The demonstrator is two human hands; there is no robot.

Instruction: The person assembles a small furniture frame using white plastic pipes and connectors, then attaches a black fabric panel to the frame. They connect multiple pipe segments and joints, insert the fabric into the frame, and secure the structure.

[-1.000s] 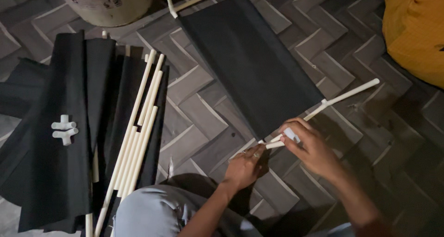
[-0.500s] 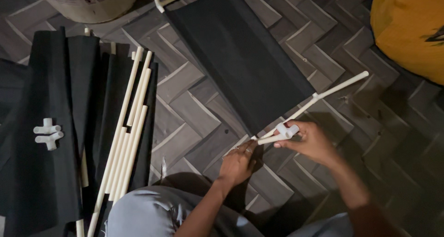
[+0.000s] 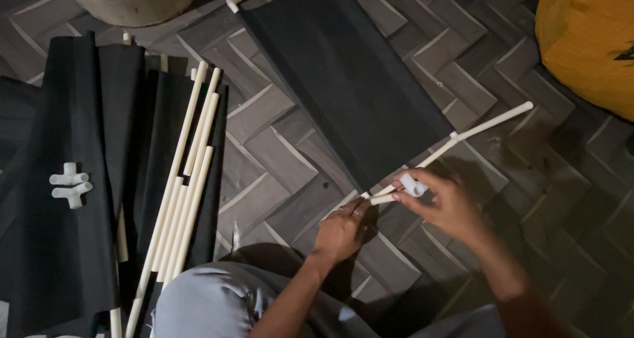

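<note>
Holding a white connector [image 3: 413, 185] pinched in our right hand [image 3: 444, 202], we meet the white rod [image 3: 383, 197]. Our left hand [image 3: 340, 231] grips that rod's end beside the black fabric panel [image 3: 343, 74].

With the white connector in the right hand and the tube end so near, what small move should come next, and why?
Probably slide the white connector onto the free end of the white tube. The right hand holds the connector just above that end, and the left hand sits by the corner of the black fabric panel, steadying it. The two parts look close but not yet joined.
</note>
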